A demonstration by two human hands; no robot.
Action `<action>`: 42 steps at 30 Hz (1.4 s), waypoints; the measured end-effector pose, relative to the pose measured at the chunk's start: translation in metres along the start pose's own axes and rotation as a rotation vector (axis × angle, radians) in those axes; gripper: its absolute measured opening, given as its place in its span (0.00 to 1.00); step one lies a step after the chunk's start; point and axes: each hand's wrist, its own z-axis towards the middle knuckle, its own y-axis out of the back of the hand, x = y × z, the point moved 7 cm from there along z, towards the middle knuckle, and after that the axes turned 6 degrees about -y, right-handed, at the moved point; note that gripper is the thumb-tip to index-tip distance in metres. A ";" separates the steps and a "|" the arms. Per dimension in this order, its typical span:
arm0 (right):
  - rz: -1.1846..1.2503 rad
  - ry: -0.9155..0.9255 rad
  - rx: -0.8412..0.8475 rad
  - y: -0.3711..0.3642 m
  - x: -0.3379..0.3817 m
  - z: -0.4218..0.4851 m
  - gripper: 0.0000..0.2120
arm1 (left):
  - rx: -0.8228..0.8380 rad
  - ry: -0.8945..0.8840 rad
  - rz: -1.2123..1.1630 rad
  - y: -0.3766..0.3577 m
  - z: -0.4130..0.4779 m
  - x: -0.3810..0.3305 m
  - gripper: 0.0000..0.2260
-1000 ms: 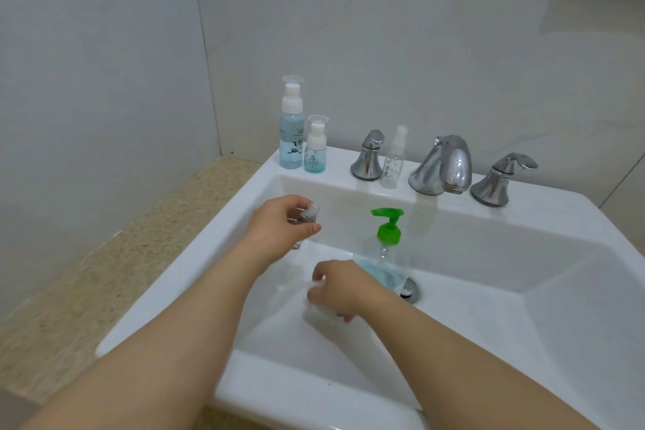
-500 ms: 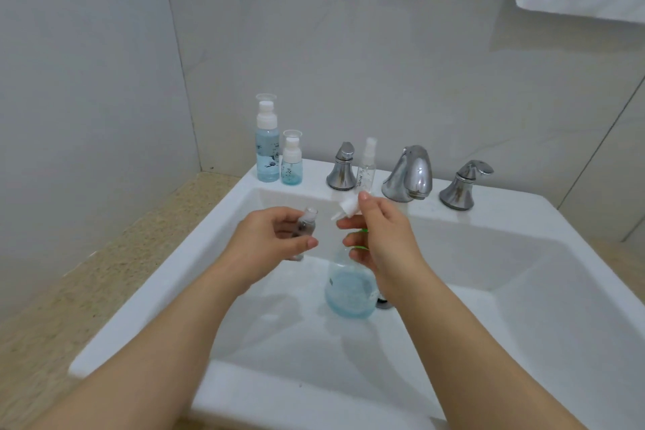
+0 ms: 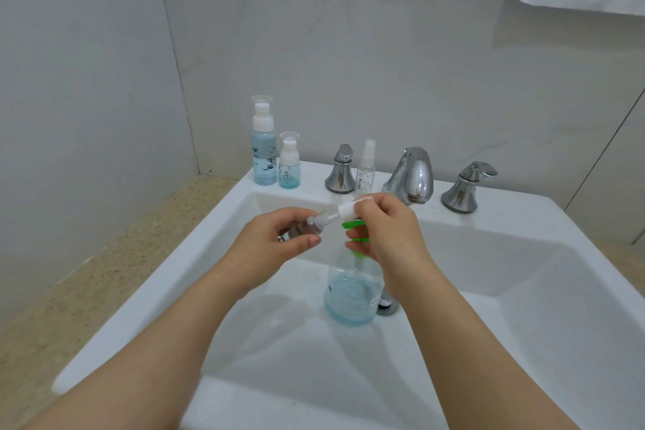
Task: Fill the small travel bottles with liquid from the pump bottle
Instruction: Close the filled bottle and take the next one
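The person's left hand (image 3: 275, 244) is curling its grip round a small travel bottle (image 3: 307, 225) over the sink (image 3: 523, 290). The right hand (image 3: 387, 230), down in the basin a sec ago, is now pinching a white spray cap (image 3: 346, 209) & feeding its tube into the neck, prob. closing it. Behind, the pump bottle (image 3: 352, 293) is standing in the basin, green head half hidden by that hand; three more bottles (image 3: 289, 167) are lining the far ledge.

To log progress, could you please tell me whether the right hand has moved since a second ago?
Yes: the right hand rose from the sink floor beside the pump bottle up to its green head.
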 end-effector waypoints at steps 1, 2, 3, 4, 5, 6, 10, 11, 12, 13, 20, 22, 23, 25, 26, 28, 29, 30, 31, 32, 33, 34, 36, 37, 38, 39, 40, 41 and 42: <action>-0.014 0.003 0.010 -0.001 0.000 0.000 0.08 | 0.000 -0.003 0.012 0.000 0.000 0.000 0.14; -0.022 0.004 0.027 -0.003 -0.001 0.000 0.08 | 0.003 -0.004 0.029 0.000 0.000 0.000 0.14; -0.030 0.007 0.044 -0.005 -0.001 -0.001 0.08 | 0.006 -0.005 0.045 0.000 0.000 -0.001 0.14; -0.038 0.012 0.056 -0.006 0.000 -0.001 0.08 | 0.012 -0.006 0.062 -0.001 0.000 -0.002 0.14; -0.048 0.015 0.062 -0.007 -0.001 -0.002 0.08 | 0.017 -0.004 0.078 -0.001 0.000 -0.002 0.13; -0.057 0.022 0.065 -0.007 -0.001 -0.002 0.08 | 0.019 -0.004 0.089 -0.001 0.000 -0.002 0.13; -0.078 0.018 0.088 -0.006 -0.001 -0.001 0.08 | -0.004 -0.009 0.093 0.002 0.001 -0.003 0.13; -0.082 0.016 0.095 -0.006 0.000 -0.002 0.08 | -0.009 -0.015 0.106 0.003 0.001 -0.003 0.13; -0.085 0.016 0.108 -0.006 0.000 -0.002 0.08 | -0.010 -0.022 0.123 0.004 0.001 -0.004 0.14; -0.089 0.013 0.123 -0.006 0.000 -0.002 0.08 | -0.011 -0.030 0.142 0.004 0.001 -0.004 0.14; -0.285 0.020 0.134 -0.002 -0.004 0.001 0.05 | 0.000 -0.120 0.292 0.001 0.000 -0.012 0.17; -0.301 0.026 0.126 0.001 -0.004 0.002 0.03 | -0.007 -0.127 0.312 0.001 0.000 -0.011 0.16; -0.305 0.024 0.130 0.001 -0.004 0.002 0.02 | -0.009 -0.129 0.327 0.001 0.000 -0.011 0.14; -0.330 0.012 0.146 0.001 -0.006 0.003 0.03 | 0.000 -0.132 0.397 0.000 0.001 -0.009 0.12; -0.343 0.005 0.154 0.001 -0.007 0.003 0.03 | 0.008 -0.136 0.433 0.000 0.002 -0.008 0.13; -0.364 -0.007 0.164 0.002 -0.009 0.004 0.05 | 0.022 -0.148 0.465 -0.001 0.002 -0.008 0.13; -0.384 -0.010 0.162 0.002 -0.009 0.003 0.05 | 0.023 -0.153 0.463 -0.002 0.002 -0.008 0.14; -0.420 -0.006 0.153 0.001 -0.010 0.003 0.08 | 0.022 -0.155 0.457 -0.002 0.002 -0.008 0.14; -0.478 0.002 0.137 0.000 -0.010 0.002 0.11 | 0.022 -0.154 0.455 -0.002 0.001 -0.008 0.14; -0.556 0.017 0.113 -0.001 -0.011 0.002 0.14 | 0.025 -0.155 0.464 -0.002 0.001 -0.007 0.14; -0.632 0.034 0.091 -0.002 -0.011 0.003 0.17 | 0.029 -0.158 0.477 -0.002 0.002 -0.007 0.14; -0.685 0.052 0.082 -0.003 -0.012 0.004 0.18 | 0.034 -0.158 0.486 -0.003 0.002 -0.007 0.15; -0.636 0.051 0.132 -0.006 -0.013 0.004 0.11 | 0.037 -0.157 0.500 -0.004 0.003 -0.008 0.15; -0.574 0.031 0.181 -0.007 -0.013 0.004 0.07 | 0.040 -0.155 0.512 -0.004 0.003 -0.008 0.15; -0.511 0.007 0.231 -0.007 -0.014 0.004 0.07 | 0.043 -0.153 0.523 -0.004 0.003 -0.008 0.15; -0.451 -0.021 0.266 -0.008 -0.013 0.002 0.07 | 0.045 -0.153 0.527 -0.004 0.003 -0.008 0.15; -0.422 -0.030 0.276 -0.008 -0.014 0.002 0.05 | 0.044 -0.154 0.522 -0.004 0.003 -0.008 0.15; -0.426 -0.033 0.269 -0.008 -0.015 0.001 0.04 | 0.042 -0.158 0.513 -0.004 0.002 -0.008 0.15; -0.474 -0.027 0.243 -0.008 -0.016 0.001 0.08 | 0.039 -0.164 0.504 -0.003 0.002 -0.009 0.15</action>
